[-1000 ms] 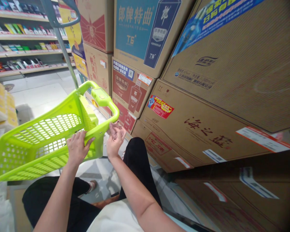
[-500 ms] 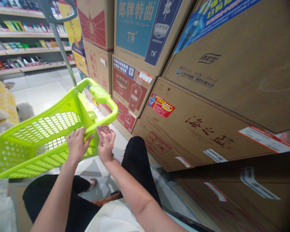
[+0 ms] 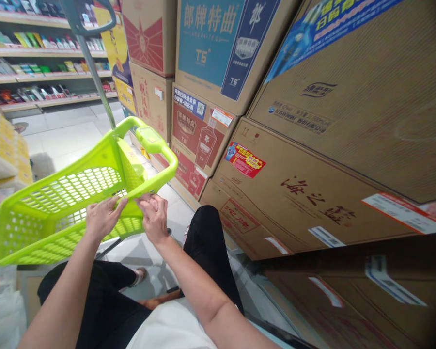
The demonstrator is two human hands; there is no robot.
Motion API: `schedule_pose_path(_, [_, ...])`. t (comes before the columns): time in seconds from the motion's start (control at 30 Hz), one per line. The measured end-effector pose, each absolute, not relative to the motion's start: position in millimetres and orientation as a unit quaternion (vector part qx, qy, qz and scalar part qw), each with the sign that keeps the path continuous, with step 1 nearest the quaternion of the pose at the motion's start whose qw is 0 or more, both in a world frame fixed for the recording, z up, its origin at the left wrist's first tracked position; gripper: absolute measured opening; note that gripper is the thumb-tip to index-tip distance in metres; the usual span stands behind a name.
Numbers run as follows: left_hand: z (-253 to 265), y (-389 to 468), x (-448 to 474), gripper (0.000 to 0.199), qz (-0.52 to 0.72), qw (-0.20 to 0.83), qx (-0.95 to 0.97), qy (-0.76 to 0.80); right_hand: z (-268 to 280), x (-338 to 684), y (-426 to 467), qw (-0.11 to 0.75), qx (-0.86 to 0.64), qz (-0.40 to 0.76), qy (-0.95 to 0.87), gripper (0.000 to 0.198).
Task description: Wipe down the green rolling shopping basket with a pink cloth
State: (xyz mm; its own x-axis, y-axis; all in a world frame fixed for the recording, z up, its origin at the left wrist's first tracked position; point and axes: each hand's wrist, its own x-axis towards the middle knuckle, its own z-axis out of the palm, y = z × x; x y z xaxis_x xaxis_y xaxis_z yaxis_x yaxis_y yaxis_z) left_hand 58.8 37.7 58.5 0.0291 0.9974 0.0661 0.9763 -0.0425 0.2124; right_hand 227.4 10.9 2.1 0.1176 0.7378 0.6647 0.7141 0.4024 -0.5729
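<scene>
A bright green rolling shopping basket (image 3: pixel 22 206) stands in front of me with its grey pull handle raised. My left hand (image 3: pixel 103 217) is closed over the near side rim, thumb lying along the top edge. Further right on the same rim, close to the basket's green corner grip, my right hand (image 3: pixel 154 218) presses down with curled fingers. A crumpled pinkish-brown cloth (image 3: pixel 144 197) is bunched under those fingers, mostly hidden by them now. Through the slotted walls the basket's inside shows partly, with nothing that I can make out in it.
Stacked cardboard liquor cartons (image 3: pixel 272 194) rise close on my right. Shelves (image 3: pixel 47 51) of bottles and tubes stand at the back left. Yellow-and-white packages (image 3: pixel 7 145) are piled at the left edge. My knees, in black trousers (image 3: pixel 207 242), flank the tiled floor below the basket.
My left hand has slid left along the rim. My right hand has shifted slightly left and down with the cloth, which shows less. The basket has barely moved.
</scene>
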Motion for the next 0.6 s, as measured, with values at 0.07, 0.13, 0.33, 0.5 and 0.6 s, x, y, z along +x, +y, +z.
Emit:
schedule_pose_path(0.07, [62,36,62,0.058,0.1,0.068,0.709,0.694,12,232,13,0.54,-0.558,0.008,-0.63,0.03])
schedule_pose_path(0.13, [64,34,65,0.062,0.095,0.079,0.691,0.712,25,238,19,0.567,-0.579,-0.001,-0.587,0.032])
schedule_pose_path(0.33, [62,34,69,0.072,0.08,0.084,0.664,0.738,15,227,15,0.498,-0.581,-0.043,-0.642,0.04])
schedule_pose_path(0.5, [58,37,68,0.074,0.073,0.084,0.66,0.743,0,228,8,0.56,-0.518,-0.01,-0.647,0.036])
schedule_pose_path(0.6, [57,38,68,0.075,0.063,0.089,0.656,0.747,11,232,16,0.608,-0.541,0.008,-0.581,0.034])
